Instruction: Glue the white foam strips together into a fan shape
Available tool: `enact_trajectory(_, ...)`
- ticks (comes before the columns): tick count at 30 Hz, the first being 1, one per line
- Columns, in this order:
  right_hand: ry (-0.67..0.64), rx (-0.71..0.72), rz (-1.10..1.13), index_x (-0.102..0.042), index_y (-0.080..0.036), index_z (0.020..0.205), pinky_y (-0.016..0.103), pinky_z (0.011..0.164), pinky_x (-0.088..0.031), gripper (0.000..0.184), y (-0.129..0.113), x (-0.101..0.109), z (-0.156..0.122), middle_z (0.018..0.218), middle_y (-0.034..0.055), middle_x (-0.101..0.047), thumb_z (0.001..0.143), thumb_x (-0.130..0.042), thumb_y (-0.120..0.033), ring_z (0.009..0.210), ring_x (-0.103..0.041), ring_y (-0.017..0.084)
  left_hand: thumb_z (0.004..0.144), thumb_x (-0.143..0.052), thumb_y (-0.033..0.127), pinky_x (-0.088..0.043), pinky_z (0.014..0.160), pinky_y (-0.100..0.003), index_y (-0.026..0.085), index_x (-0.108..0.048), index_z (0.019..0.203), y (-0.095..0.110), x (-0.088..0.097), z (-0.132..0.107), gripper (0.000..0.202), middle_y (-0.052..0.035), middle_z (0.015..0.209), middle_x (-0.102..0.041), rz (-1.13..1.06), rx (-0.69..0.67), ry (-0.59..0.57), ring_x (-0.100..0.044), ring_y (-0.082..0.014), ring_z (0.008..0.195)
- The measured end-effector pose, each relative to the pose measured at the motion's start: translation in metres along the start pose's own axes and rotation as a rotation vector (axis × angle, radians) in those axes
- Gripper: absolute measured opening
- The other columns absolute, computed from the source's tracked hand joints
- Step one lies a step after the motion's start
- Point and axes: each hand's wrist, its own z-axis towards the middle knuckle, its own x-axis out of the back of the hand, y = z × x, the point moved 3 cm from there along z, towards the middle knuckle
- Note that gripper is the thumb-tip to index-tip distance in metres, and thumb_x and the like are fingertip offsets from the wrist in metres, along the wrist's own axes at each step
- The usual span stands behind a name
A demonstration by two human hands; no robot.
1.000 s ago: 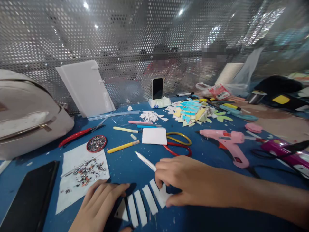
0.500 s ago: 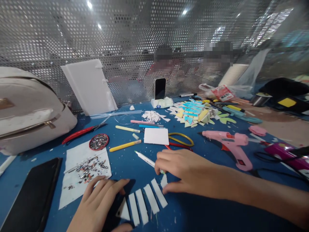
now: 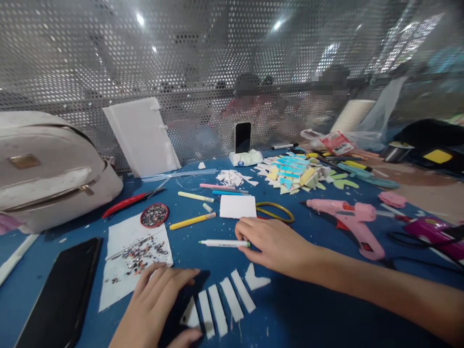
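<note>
My right hand (image 3: 275, 244) pinches the green end of a white marker (image 3: 219, 243), which lies level over the blue table. Below it sits a row of white foam pieces: a notched tail-shaped piece (image 3: 256, 279), several strips such as this strip (image 3: 232, 299), and a corner piece (image 3: 191, 314) with a dark dot. My left hand (image 3: 155, 302) rests palm down at the row's left end, fingers apart and holding nothing. Its thumb is close to the dotted piece; whether they touch I cannot tell. A white block (image 3: 238, 207) lies just beyond my right hand.
Scissors with a yellow handle (image 3: 277, 211) and a pink glue gun (image 3: 350, 217) are to the right. Foam scraps (image 3: 293, 171) are heaped behind. Leftward are a yellow marker (image 3: 192, 221), beads on paper (image 3: 116, 295), red pliers (image 3: 126, 204), a black phone (image 3: 60, 295) and a backpack (image 3: 54, 179).
My right hand has moved up and away from the tail-shaped piece, uncovering it. The marker has swung from slanted to nearly level. My left hand stays by the row; the view has shifted slightly.
</note>
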Motion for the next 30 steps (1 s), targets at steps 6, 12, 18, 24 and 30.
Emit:
enact_trajectory(6, 0.098, -0.033, -0.005, -0.052, -0.019, 0.095, 0.032, 0.066, -0.038, 0.004, 0.013, 0.012, -0.001, 0.100, 0.0070, -0.064, 0.098, -0.049, -0.020, 0.079, -0.061, 0.021, 0.102, -0.039, 0.022, -0.041, 0.098, -0.040, 0.027, -0.046, 0.133, -0.017, 0.015, 0.043, 0.031, -0.0051, 0.123, -0.065, 0.100, -0.087, -0.025, -0.059, -0.0229, 0.111)
enact_trajectory(12, 0.106, -0.022, 0.035, -0.053, -0.019, 0.093, 0.030, 0.068, -0.041, 0.006, 0.023, 0.014, -0.002, 0.099, 0.0055, -0.067, 0.098, -0.051, -0.024, 0.084, -0.063, 0.020, 0.099, -0.040, 0.009, -0.046, 0.093, -0.047, 0.022, -0.058, 0.121, -0.036, 0.002, 0.113, 0.032, -0.0077, 0.119, -0.067, 0.254, -0.149, -0.082, -0.060, -0.0258, 0.109)
enact_trajectory(18, 0.139, -0.029, -0.037, -0.056, -0.016, 0.098, 0.032, 0.069, -0.040, 0.008, 0.023, 0.012, -0.005, 0.100, 0.0090, -0.066, 0.098, -0.050, -0.021, 0.087, -0.063, 0.022, 0.096, -0.063, 0.030, -0.052, 0.092, -0.045, 0.016, -0.065, 0.108, -0.040, -0.034, 0.157, 0.019, -0.0060, 0.112, -0.066, 0.348, -0.269, -0.218, -0.064, -0.0213, 0.103)
enact_trajectory(24, 0.138, 0.025, -0.114, -0.063, -0.016, 0.100, 0.031, 0.065, -0.037, 0.017, 0.023, 0.011, -0.010, 0.105, 0.0105, -0.062, 0.099, -0.048, -0.022, 0.083, -0.061, 0.021, 0.096, -0.063, 0.034, -0.054, 0.090, -0.045, 0.015, -0.063, 0.114, -0.050, -0.047, 0.165, 0.026, -0.0076, 0.116, -0.065, 0.404, -0.277, -0.273, -0.065, -0.0223, 0.103)
enact_trajectory(30, 0.219, 0.009, -0.116, -0.059, -0.015, 0.103, 0.030, 0.060, -0.032, 0.024, 0.022, 0.012, -0.007, 0.110, 0.0129, -0.061, 0.101, -0.037, -0.025, 0.081, -0.059, 0.020, 0.097, -0.061, 0.034, -0.057, 0.083, -0.040, 0.016, -0.063, 0.115, -0.057, -0.045, 0.155, 0.026, -0.0072, 0.113, -0.066, 0.385, -0.222, -0.286, -0.066, -0.0196, 0.096)
